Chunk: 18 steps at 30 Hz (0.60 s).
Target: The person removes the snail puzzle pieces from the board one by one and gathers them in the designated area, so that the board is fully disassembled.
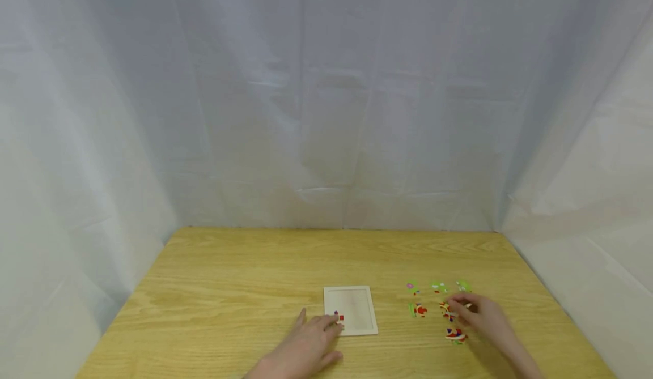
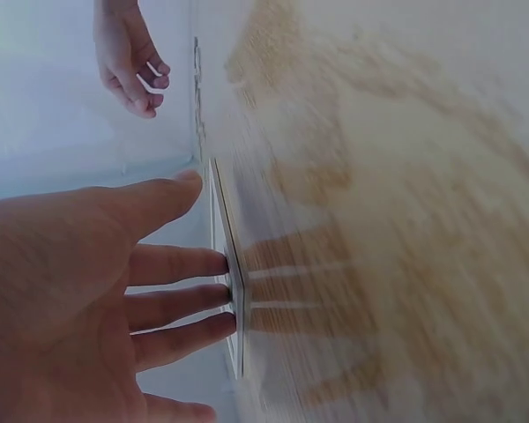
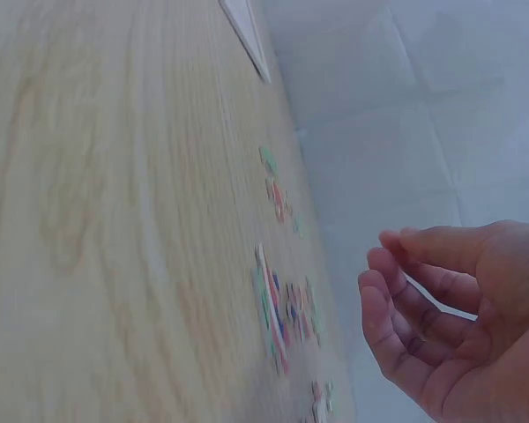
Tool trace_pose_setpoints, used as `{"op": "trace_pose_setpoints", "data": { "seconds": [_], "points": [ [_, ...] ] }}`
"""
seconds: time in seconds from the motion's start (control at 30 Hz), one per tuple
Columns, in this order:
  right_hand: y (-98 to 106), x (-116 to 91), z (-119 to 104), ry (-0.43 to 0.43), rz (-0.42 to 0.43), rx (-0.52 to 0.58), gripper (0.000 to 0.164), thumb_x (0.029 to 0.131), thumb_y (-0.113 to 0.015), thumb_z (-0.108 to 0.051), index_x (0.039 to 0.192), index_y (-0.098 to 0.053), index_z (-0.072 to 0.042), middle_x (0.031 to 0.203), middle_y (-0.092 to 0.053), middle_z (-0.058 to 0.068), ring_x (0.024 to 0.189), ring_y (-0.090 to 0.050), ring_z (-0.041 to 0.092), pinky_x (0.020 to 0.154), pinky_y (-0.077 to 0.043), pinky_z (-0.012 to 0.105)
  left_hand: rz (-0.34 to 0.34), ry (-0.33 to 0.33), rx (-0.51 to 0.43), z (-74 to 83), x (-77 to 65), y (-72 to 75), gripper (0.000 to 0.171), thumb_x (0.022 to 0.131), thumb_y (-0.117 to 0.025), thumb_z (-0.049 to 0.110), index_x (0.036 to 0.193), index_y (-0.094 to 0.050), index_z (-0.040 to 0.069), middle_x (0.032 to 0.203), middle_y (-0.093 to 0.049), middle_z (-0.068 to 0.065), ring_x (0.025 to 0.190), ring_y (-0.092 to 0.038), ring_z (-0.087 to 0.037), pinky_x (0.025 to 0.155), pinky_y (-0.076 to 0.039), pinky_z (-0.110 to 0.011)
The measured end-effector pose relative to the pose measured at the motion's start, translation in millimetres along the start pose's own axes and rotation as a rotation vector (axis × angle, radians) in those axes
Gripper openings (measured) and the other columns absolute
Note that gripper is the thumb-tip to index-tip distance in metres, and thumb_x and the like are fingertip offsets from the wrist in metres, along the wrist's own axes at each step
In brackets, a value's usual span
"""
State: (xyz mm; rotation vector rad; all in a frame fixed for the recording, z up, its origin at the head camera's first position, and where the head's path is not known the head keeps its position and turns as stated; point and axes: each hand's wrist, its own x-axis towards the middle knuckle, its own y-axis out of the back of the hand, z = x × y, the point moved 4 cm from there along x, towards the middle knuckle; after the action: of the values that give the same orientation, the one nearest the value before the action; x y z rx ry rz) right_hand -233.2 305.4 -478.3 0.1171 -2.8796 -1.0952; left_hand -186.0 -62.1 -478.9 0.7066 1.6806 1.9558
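A shallow, pale framed puzzle tray lies on the table in the head view, with a small red, white and purple puzzle piece in its near left corner. My left hand rests its fingertips there, partly covering that piece; the left wrist view shows the fingers nearly straight against the tray edge. To the right, my right hand hovers beside a yellow, red and blue piece. Its fingers are loosely bent, and no piece shows between them in the right wrist view.
Several colourful pieces lie around the right hand: a red and green one, a striped one, and green-topped ones farther back. The wooden table is bounded by pale hanging sheets behind and at both sides.
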Motion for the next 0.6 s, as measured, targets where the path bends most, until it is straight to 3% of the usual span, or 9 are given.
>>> {"op": "trace_pose_setpoints", "data": {
  "seconds": [0.47,0.6],
  "points": [
    [-38.8,26.0,-37.2,0.161,-0.087,0.131,0.030,0.102,-0.062,-0.025,0.118,-0.071,-0.001,0.101,-0.074,0.017,0.076,-0.072,0.020,0.063,-0.060,0.031,-0.016,0.010,-0.022,-0.5,1.9,1.7,0.047,0.096,-0.065,0.047,0.131,-0.067,0.016,0.135,-0.061,-0.006,0.123,-0.060,-0.024,0.105,-0.041,-0.067],
    [-54.4,31.4,-51.6,0.194,-0.095,0.107,0.028,0.101,-0.064,-0.026,0.116,-0.073,-0.004,0.101,-0.075,0.015,0.077,-0.072,0.021,0.057,-0.057,0.029,-0.013,0.007,-0.030,0.3,0.9,2.3,0.047,0.096,-0.065,0.046,0.131,-0.066,0.016,0.134,-0.062,-0.006,0.123,-0.061,-0.024,0.104,-0.042,-0.067]
  ]
}}
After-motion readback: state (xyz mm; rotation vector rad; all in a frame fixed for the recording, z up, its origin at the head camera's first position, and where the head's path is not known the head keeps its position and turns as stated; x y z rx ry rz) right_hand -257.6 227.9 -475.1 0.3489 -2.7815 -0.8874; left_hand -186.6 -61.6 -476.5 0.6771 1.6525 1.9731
